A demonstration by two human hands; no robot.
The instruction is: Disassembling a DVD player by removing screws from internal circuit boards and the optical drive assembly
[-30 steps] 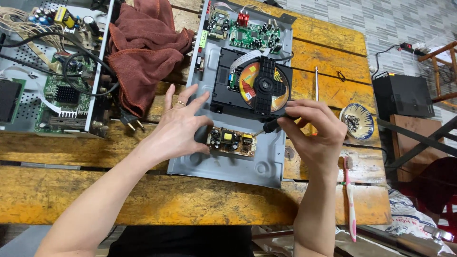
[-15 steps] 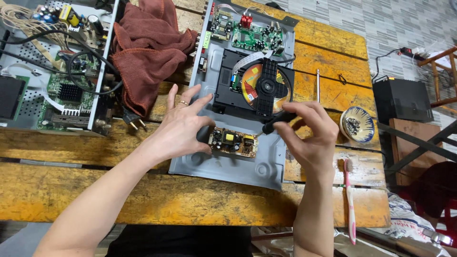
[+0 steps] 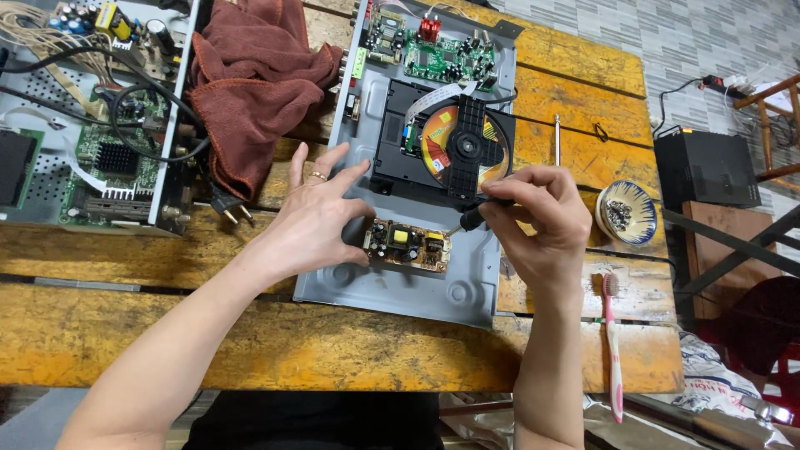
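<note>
An opened disc player chassis (image 3: 392, 287) of grey metal lies on the wooden bench. Inside it sit a black disc drive (image 3: 450, 146) with an orange disc, a green circuit board (image 3: 446, 54) at the far end, and a small brown power board (image 3: 407, 244) near the front. My left hand (image 3: 312, 212), wearing a ring, rests on the chassis with thumb and fingers touching the power board's left edge. My right hand (image 3: 537, 212) grips a black-handled screwdriver (image 3: 473, 217), its tip pointing at the power board's right end.
A dark red cloth (image 3: 250, 79) and a second opened device (image 3: 92, 117) with cables lie at the left, a plug (image 3: 225, 204) beside them. At the right are a thin metal rod (image 3: 557, 137), a small patterned bowl (image 3: 627, 212), a pink toothbrush (image 3: 612, 342) and a black box (image 3: 704, 167).
My right hand has turned and brought the screwdriver tip down to the power board's right end. My left hand stays on the board's left side.
</note>
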